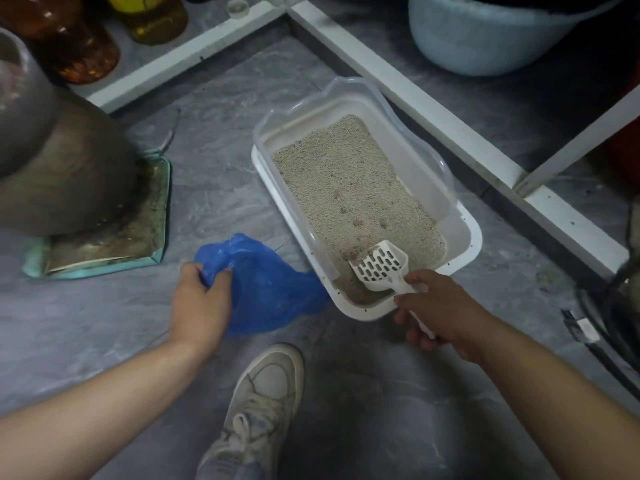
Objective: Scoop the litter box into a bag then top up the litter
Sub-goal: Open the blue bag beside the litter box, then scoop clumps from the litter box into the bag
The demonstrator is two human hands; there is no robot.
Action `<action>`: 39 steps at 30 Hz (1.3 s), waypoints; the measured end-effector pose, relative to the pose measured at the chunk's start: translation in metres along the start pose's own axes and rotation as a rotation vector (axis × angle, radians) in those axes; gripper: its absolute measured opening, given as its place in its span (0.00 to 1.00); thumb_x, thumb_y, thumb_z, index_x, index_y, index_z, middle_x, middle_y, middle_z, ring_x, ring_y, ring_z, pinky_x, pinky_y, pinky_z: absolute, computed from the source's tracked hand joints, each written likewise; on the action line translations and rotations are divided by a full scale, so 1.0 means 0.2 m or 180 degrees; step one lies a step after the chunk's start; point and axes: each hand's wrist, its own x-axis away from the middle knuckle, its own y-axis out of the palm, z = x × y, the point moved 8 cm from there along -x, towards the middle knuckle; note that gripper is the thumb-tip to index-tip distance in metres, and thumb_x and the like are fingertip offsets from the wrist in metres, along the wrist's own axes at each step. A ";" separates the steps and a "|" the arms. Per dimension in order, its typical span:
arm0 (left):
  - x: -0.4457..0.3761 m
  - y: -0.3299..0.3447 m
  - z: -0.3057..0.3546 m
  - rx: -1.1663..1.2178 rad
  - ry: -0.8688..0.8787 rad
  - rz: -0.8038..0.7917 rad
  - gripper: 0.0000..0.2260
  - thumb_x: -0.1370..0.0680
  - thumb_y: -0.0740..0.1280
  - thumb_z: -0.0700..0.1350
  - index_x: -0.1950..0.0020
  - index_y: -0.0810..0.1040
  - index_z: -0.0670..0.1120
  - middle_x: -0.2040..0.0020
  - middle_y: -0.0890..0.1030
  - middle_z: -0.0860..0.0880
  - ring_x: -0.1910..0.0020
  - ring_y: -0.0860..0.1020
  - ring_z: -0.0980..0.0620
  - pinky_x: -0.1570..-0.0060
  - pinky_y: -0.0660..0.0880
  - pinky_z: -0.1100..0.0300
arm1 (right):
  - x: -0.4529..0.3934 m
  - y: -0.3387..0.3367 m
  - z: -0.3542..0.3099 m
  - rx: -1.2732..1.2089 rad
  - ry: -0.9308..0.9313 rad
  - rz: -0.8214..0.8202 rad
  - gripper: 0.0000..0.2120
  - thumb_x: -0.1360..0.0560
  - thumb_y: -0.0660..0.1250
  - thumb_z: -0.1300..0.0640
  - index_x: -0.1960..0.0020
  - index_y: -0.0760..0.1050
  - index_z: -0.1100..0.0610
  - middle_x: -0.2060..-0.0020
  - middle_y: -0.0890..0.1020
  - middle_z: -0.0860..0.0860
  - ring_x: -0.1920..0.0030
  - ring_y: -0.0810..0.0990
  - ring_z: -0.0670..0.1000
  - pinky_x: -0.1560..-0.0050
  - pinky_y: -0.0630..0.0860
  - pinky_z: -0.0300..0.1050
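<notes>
Scooping had barely begun: right hand (437, 311) gripped the scoop (379, 268) in the litter (346, 181); left hand (201, 301) clutched the bag (266, 292); topping up remained.

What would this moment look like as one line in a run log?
stage: scooping | right hand: holds scoop, head in litter | left hand: grips blue bag on floor beside litter box

The right hand (438, 306) hides most of the scoop (381, 268) handle, and the frame's top edge crops the pale bucket (485, 39).
</notes>
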 end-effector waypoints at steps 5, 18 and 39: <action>-0.09 -0.08 -0.12 -0.0638 -0.0344 -0.0184 0.19 0.34 0.71 0.59 0.54 0.74 0.46 0.53 0.77 0.44 0.53 0.77 0.42 0.53 0.75 0.48 | 0.01 0.00 -0.04 -0.0049 -0.0079 -0.0027 0.15 0.20 0.66 0.61 0.34 0.70 0.53 0.65 0.83 0.60 0.78 0.76 0.53 0.77 0.68 0.38; 0.11 0.21 0.29 -0.3513 0.3904 -0.1143 0.25 0.43 0.79 0.44 0.48 0.82 0.44 0.53 0.84 0.44 0.51 0.83 0.40 0.45 0.76 0.43 | 0.03 -0.04 -0.08 0.0147 -0.0134 -0.0007 0.09 0.20 0.65 0.60 0.40 0.73 0.56 0.63 0.83 0.61 0.79 0.71 0.50 0.76 0.63 0.38; -0.25 0.27 0.21 -0.0964 -0.0040 -0.1442 0.05 0.26 0.69 0.44 0.57 0.83 0.43 0.59 0.86 0.41 0.61 0.85 0.42 0.56 0.83 0.45 | 0.01 -0.12 -0.10 0.0845 -0.0376 0.0206 0.07 0.22 0.62 0.62 0.50 0.79 0.56 0.65 0.86 0.56 0.77 0.75 0.51 0.76 0.70 0.41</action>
